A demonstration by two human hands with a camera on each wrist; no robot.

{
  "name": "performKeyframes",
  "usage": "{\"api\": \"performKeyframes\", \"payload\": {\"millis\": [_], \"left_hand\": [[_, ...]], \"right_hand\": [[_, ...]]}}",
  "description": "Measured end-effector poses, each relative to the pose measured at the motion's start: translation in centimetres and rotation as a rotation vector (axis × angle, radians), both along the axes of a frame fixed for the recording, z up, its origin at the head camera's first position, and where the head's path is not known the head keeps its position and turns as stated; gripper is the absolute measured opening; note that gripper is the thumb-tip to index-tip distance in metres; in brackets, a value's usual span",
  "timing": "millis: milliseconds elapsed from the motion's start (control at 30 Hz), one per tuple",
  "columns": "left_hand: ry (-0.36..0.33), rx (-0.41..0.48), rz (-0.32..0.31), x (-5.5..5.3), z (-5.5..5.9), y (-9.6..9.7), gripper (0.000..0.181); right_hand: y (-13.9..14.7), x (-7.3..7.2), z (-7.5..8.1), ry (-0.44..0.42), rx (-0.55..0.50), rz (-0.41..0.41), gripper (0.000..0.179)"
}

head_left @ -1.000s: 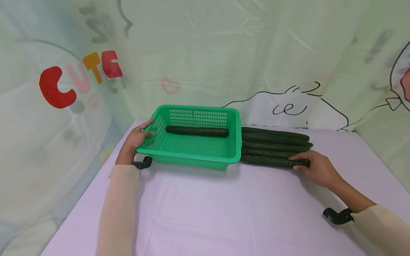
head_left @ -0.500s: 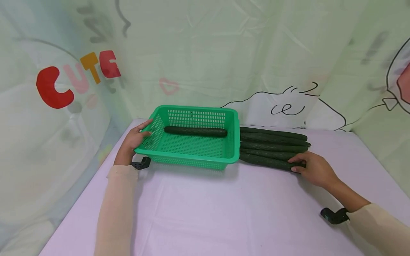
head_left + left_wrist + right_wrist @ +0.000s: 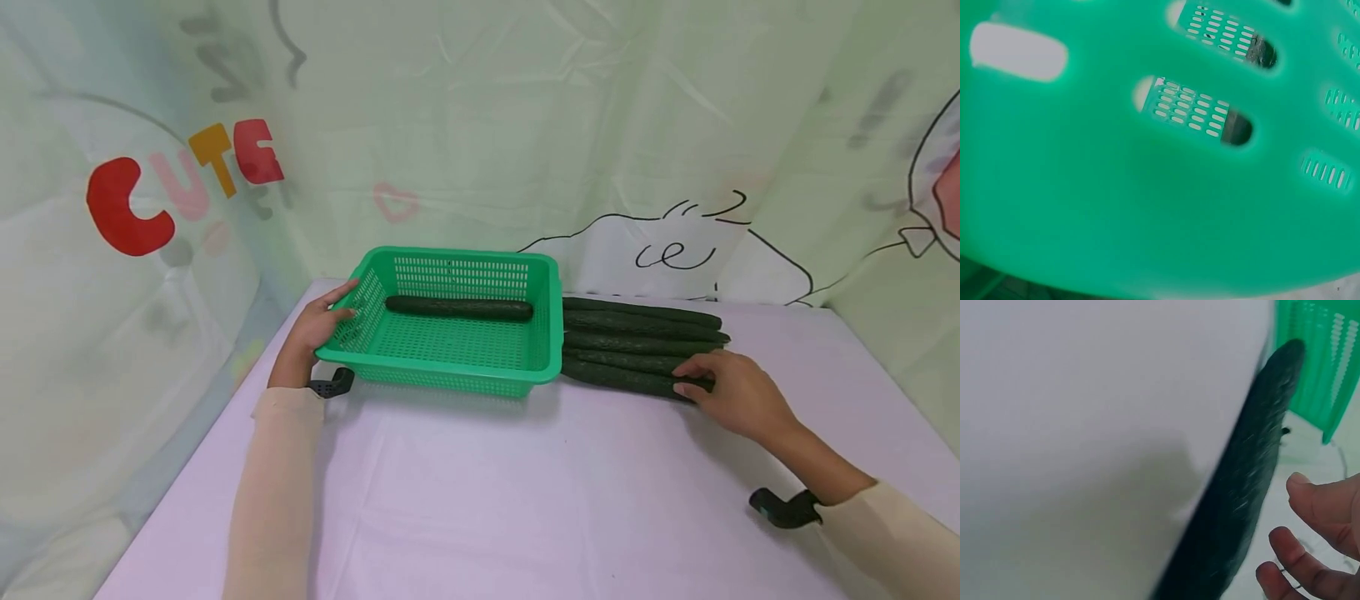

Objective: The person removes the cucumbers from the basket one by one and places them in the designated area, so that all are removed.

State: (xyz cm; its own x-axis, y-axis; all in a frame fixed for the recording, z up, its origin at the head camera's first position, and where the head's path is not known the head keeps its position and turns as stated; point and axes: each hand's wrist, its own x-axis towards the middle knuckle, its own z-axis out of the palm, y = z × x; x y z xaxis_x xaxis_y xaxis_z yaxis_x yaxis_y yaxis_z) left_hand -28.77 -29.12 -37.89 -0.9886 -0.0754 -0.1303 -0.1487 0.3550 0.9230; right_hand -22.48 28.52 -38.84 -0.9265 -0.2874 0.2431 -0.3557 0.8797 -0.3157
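Observation:
My left hand [image 3: 313,327] holds the left side of a green plastic basket [image 3: 442,367], thumb and a finger over its rim. In the left wrist view the basket's slotted wall [image 3: 1116,187] fills nearly everything and hides that hand. One dark green cucumber [image 3: 459,307] lies inside, along the back. Right of the basket, several cucumbers [image 3: 645,342] lie side by side. My right hand [image 3: 738,396] is over the right end of the nearest cucumber [image 3: 622,377]. In the right wrist view its fingertips are spread and stand apart from the cucumber [image 3: 1235,487].
The table has a pale lilac cloth [image 3: 480,483]. A printed curtain [image 3: 480,125] closes off the back and sides, right behind the basket and the cucumbers. Black wrist cameras sit on both forearms, the right one [image 3: 783,508] low over the cloth.
The nearest cucumber's right end has swung slightly toward the front, away from its neighbour. My right hand has shifted a little left along it. Left hand and basket stay put.

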Motion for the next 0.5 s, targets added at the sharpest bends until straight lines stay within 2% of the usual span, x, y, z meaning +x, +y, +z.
{"api": "performKeyframes", "payload": {"millis": [233, 500], "left_hand": [[0.010, -0.001, -0.003, 0.0, -0.1, 0.0, 0.056], [0.001, 0.000, -0.003, 0.1, 0.0, 0.0, 0.057]], "right_hand": [[-2.6, 0.8, 1.7, -0.009, -0.032, 0.061, 0.013], [-6.1, 0.7, 3.7, 0.038, -0.041, 0.139, 0.010]]}}
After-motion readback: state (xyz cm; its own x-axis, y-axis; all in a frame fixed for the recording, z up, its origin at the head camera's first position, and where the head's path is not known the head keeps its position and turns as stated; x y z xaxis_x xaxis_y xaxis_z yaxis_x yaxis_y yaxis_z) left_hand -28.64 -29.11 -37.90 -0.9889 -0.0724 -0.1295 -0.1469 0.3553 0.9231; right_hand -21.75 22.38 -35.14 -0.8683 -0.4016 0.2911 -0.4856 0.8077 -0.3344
